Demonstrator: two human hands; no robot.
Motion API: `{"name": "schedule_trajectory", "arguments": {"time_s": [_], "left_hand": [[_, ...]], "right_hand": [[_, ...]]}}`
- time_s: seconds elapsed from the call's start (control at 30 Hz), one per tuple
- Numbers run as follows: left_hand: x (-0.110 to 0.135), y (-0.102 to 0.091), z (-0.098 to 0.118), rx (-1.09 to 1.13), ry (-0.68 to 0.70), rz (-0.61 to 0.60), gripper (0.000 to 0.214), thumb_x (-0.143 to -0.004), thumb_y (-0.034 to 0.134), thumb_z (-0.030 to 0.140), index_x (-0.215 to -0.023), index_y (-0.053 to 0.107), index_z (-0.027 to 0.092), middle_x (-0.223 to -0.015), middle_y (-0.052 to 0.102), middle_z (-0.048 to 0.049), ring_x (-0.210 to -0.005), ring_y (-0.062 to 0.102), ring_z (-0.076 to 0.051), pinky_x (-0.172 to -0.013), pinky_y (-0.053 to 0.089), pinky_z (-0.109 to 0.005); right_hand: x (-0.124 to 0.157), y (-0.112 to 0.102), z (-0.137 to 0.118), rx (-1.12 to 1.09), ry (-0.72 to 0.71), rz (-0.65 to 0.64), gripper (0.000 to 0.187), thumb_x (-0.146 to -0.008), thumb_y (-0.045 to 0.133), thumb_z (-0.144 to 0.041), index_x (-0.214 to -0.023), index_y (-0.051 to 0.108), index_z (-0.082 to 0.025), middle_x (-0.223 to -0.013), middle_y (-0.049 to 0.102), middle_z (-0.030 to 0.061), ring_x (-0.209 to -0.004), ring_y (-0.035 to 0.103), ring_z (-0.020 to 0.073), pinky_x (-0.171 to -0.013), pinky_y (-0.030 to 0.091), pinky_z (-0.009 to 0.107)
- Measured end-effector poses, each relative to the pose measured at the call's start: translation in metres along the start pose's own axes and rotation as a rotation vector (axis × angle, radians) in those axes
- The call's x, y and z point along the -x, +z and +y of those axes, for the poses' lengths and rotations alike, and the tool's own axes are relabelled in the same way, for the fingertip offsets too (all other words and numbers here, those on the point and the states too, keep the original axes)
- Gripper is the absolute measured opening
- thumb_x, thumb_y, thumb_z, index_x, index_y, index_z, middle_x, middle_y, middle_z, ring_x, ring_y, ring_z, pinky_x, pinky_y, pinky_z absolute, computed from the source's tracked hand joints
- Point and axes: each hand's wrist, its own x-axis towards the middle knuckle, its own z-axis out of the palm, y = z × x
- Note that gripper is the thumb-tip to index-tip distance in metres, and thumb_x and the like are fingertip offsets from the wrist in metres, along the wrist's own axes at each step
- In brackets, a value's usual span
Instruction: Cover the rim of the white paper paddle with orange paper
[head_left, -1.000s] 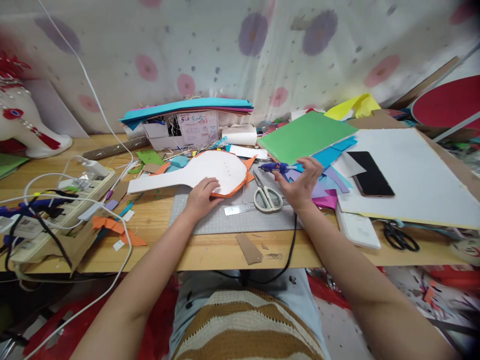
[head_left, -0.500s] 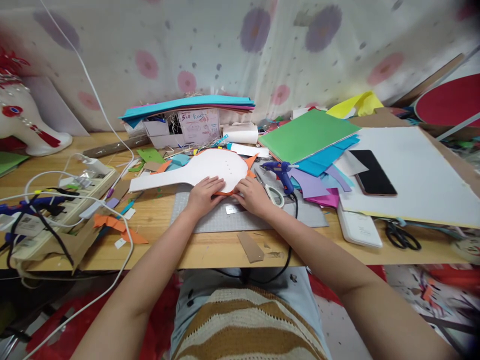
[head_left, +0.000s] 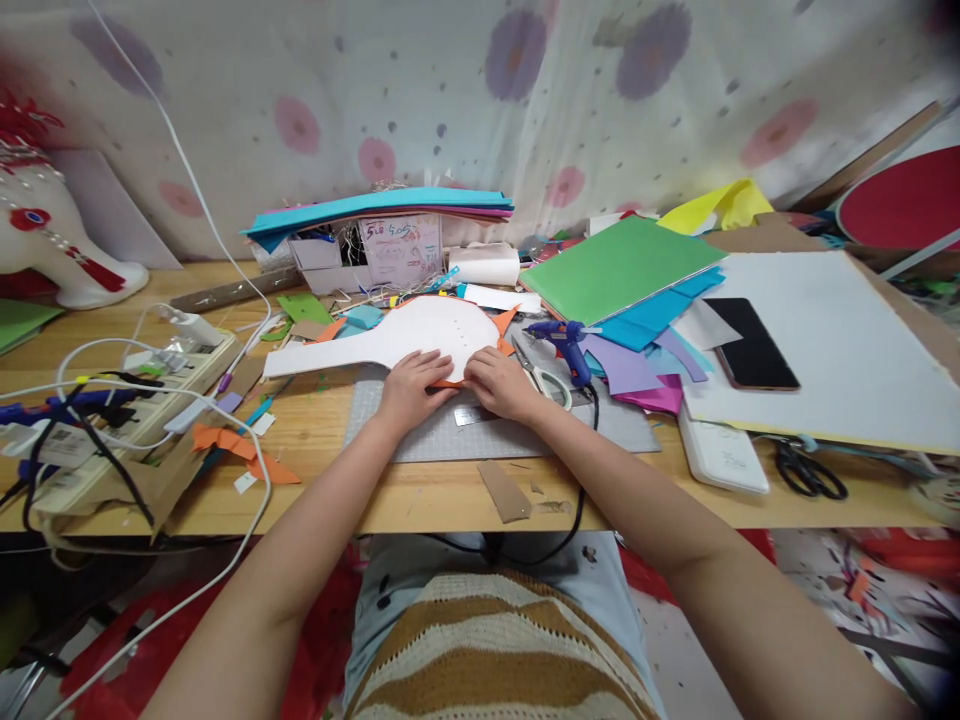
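Observation:
A white paddle-shaped cutout (head_left: 405, 335) lies on orange paper at the back edge of a grey cutting mat (head_left: 420, 435). My left hand (head_left: 409, 388) and my right hand (head_left: 499, 383) sit side by side on its near rim, fingers curled and pressing the orange edge against the white card. A metal ruler (head_left: 472, 415) lies just under my right hand. A blue glue gun (head_left: 566, 345) rests to the right of my right hand, apart from it. White-handled scissors (head_left: 551, 385) lie partly hidden behind that hand.
A power strip (head_left: 127, 415) with tangled cables fills the left side. Green (head_left: 619, 265), blue and purple sheets, a black phone (head_left: 754, 345) and a large white board (head_left: 825, 350) lie to the right. Black scissors (head_left: 810, 470) sit near the right front edge. Paper scraps are scattered about.
My right hand left the glue gun on the table, then moved left to the cutout's near rim beside my left hand. The left hand stayed in place.

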Motion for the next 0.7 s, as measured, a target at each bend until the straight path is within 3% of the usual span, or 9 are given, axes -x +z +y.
{"name": "schedule_trajectory", "arguments": {"time_s": [0.2,0.33,0.47,0.57,0.7], "left_hand": [[-0.001,0.001,0.004,-0.021,-0.008,0.02,0.025,-0.075,0.065,0.039,-0.094,0.068,0.022,-0.104,0.068,-0.0042,-0.106,0.059,-0.022,-0.096,0.042,-0.044],[0.001,0.002,0.004,-0.028,0.027,0.042,0.016,-0.083,0.056,0.03,-0.089,0.068,0.022,-0.102,0.069,-0.0019,-0.106,0.06,-0.019,-0.095,0.044,-0.04],[0.002,0.003,0.002,-0.018,0.014,0.045,0.017,-0.085,0.052,0.026,-0.091,0.068,0.022,-0.102,0.068,-0.0019,-0.106,0.059,-0.018,-0.096,0.044,-0.04],[0.002,0.003,0.001,0.006,-0.004,0.026,0.019,-0.085,0.051,0.027,-0.094,0.067,0.023,-0.104,0.068,-0.0023,-0.107,0.059,-0.018,-0.097,0.043,-0.041],[0.001,0.003,0.001,0.033,-0.011,0.019,0.019,-0.086,0.051,0.028,-0.095,0.067,0.023,-0.105,0.067,-0.0026,-0.108,0.058,-0.018,-0.098,0.043,-0.042]], "right_hand": [[-0.006,-0.001,0.005,-0.024,0.096,-0.004,0.011,-0.084,0.045,-0.021,-0.079,0.054,-0.017,-0.085,0.058,0.0078,-0.083,0.048,0.019,-0.071,0.036,0.029],[-0.018,-0.001,0.007,-0.069,0.228,0.065,0.008,-0.084,0.046,-0.022,-0.082,0.053,-0.018,-0.088,0.058,0.0061,-0.074,0.05,0.0164,-0.065,0.036,0.028],[-0.023,0.001,0.003,-0.151,0.167,0.103,0.007,-0.083,0.05,-0.021,-0.077,0.052,-0.018,-0.083,0.057,0.0055,-0.075,0.05,0.0165,-0.068,0.038,0.028],[-0.011,-0.001,0.002,-0.2,0.09,0.148,0.01,-0.084,0.051,-0.023,-0.075,0.052,-0.018,-0.079,0.056,0.0051,-0.078,0.049,0.0173,-0.073,0.039,0.029],[0.006,-0.004,0.004,-0.138,0.007,0.068,0.011,-0.079,0.059,-0.029,-0.079,0.056,-0.018,-0.085,0.055,0.007,-0.084,0.047,0.0196,-0.077,0.039,0.033]]}}
